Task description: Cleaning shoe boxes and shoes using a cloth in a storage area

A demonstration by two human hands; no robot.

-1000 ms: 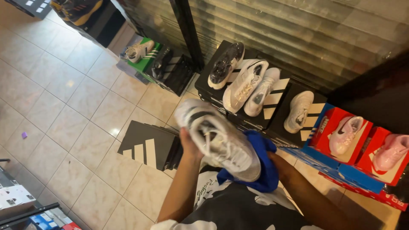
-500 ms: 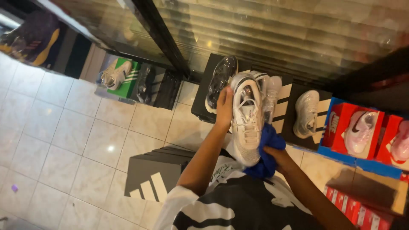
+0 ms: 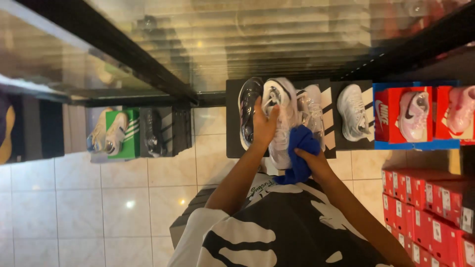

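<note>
My left hand [image 3: 264,123] grips a white and grey sneaker [image 3: 280,116] and holds it against the top of a black shoe box [image 3: 232,133], between a dark sneaker [image 3: 247,106] and another white sneaker [image 3: 313,111]. My right hand [image 3: 311,160] clutches a blue cloth [image 3: 298,153] just below the held sneaker, touching its heel end.
More sneakers sit on boxes along the floor: a white one [image 3: 352,111] on a black box, pink ones [image 3: 414,112] on red boxes, a pale pair [image 3: 106,131] on a green box. Stacked red boxes [image 3: 428,212] stand at right. Black shelf frames [image 3: 123,59] run overhead.
The held sneaker moved from in front of my chest out and down onto the black box among the displayed shoes. My view tilted further toward the shelf. The cloth hand followed it.
</note>
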